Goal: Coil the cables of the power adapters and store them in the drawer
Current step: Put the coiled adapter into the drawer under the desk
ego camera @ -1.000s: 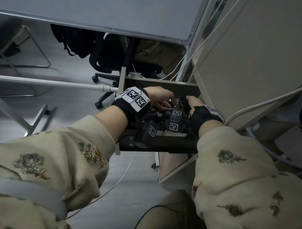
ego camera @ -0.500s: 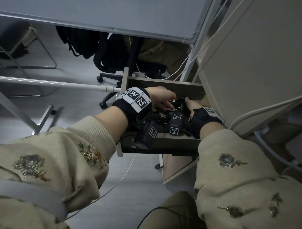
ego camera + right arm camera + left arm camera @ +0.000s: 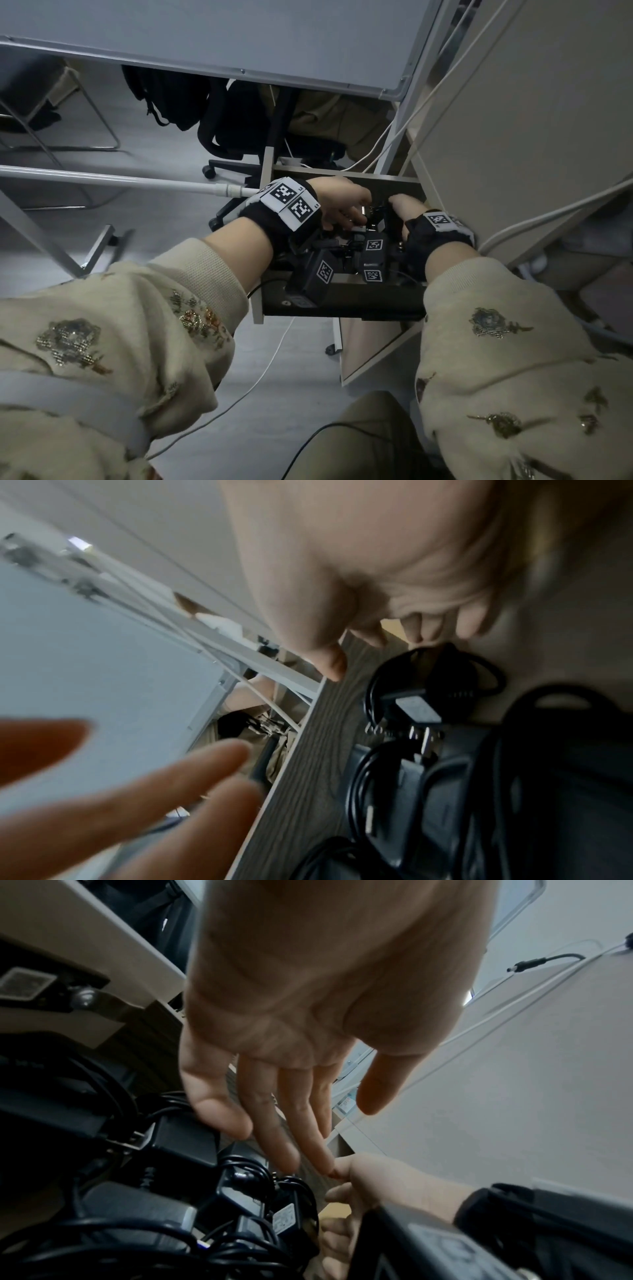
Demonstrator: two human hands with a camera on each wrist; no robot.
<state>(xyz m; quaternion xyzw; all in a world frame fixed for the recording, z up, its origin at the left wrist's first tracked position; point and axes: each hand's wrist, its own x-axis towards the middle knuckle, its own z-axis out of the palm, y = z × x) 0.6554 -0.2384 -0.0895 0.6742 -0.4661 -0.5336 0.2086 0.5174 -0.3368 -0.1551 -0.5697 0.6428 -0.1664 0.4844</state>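
The drawer (image 3: pixel 342 301) stands pulled out, and both hands are inside it. Several black power adapters (image 3: pixel 185 1139) with coiled black cables lie packed together in it. My left hand (image 3: pixel 346 209) hovers over them with straight, spread fingers (image 3: pixel 291 1156), holding nothing. Beside it, near the drawer's back right corner, my right hand (image 3: pixel 402 209) has loosely curled fingers (image 3: pixel 421 631) just above a coiled adapter (image 3: pixel 418 710) whose metal plug prongs show. Nothing is seen in its grasp. In the head view the wrist cameras hide most of the adapters.
The beige cabinet side (image 3: pixel 513 154) rises right of the drawer, with white cables (image 3: pixel 428 102) running down it. A black office chair (image 3: pixel 239 130) and backpack (image 3: pixel 164 92) stand behind, under a grey desk. A white cable (image 3: pixel 260 377) crosses the floor. A barrel-plug lead (image 3: pixel 534 961) lies above.
Both hands have stayed over the back of the drawer with only small shifts. The head view has drifted slightly, so the drawer sits a little further right.
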